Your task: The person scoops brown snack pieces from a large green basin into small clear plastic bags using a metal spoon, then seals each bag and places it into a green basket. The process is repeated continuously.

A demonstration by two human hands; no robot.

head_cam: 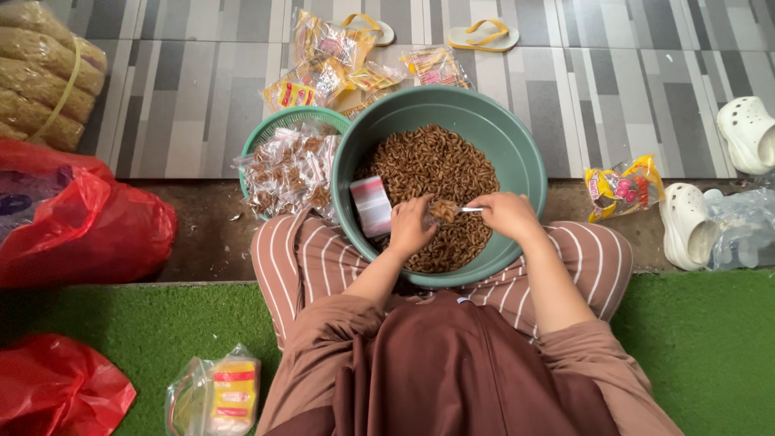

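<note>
Snacks (436, 173), brown and curly, fill the green basin (517, 145) resting on the person's lap. Left hand (410, 226) pinches a small clear bag (373, 206) over the snacks. Right hand (508, 215) is closed around a spoon (470, 210), holding a scoop at the bag's mouth. A green basket (274, 129) of filled packets touches the basin's left side.

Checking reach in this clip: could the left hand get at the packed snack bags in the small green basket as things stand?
Probably yes. The left hand is over the big green basin, holding a small clear bag. The small green basket of packed bags sits directly beside it, nothing between, though the hand is occupied.
</note>
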